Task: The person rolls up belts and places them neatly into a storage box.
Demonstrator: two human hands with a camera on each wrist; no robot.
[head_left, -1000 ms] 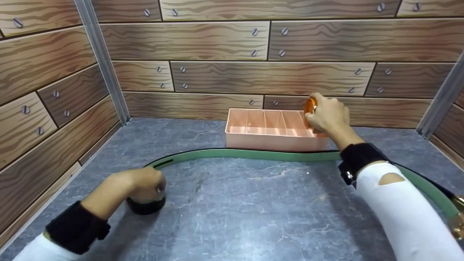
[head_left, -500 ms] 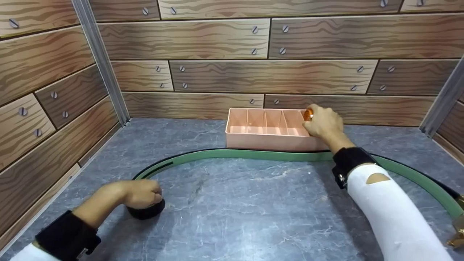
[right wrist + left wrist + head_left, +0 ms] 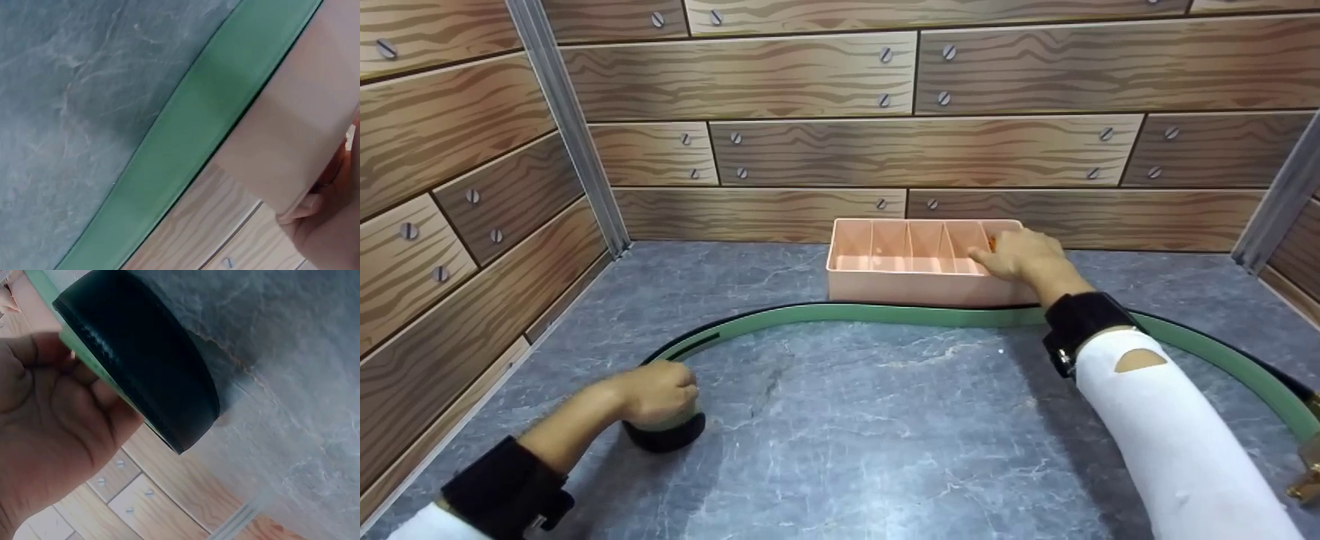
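Note:
A belt, green on the inner face and black on the outer, stands on edge in a wide curve across the table. My left hand grips its curled end at the left; the left wrist view shows my fingers inside the black loop. At the back, my right hand reaches into the rightmost compartment of a pink divided box. Between its thumb and fingers a bit of an orange round object shows, the rest hidden by the hand and box. The right wrist view shows fingers at the box's rim.
Brass-coloured metal buckle parts sit at the belt's right end, at the picture's edge. Wood-patterned walls enclose the grey marbled table. The belt runs along the front of the box.
My right hand has lowered the orange round object from above the box's right end into the rightmost compartment. The left hand has shifted only slightly, still holding the belt.

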